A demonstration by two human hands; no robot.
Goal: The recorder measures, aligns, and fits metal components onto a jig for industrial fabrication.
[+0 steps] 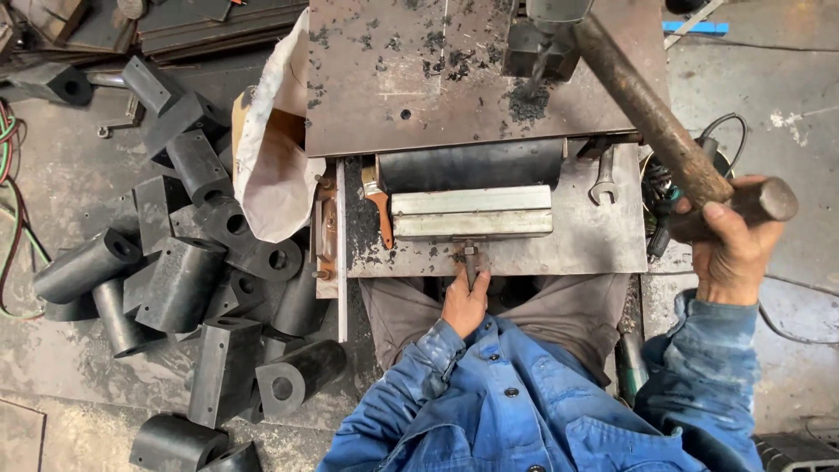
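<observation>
My right hand (732, 245) grips the rusty feed lever (651, 109) of a drill press near its end. The drill bit (537, 74) stands over a dark steel plate (419, 70) with black swarf around it. My left hand (466, 304) is closed on the small screw handle (471, 258) of a vise (472, 212), whose grey jaws sit on a lower metal table (603, 240) in front of me. Both sleeves are blue.
A pile of several black steel parts with round bores (188, 262) lies on the floor at left. A white sack (275, 166) leans by the table. An open-end wrench (603, 179) and an orange-handled brush (380, 210) lie on the table. Cables (9, 175) run along the left edge.
</observation>
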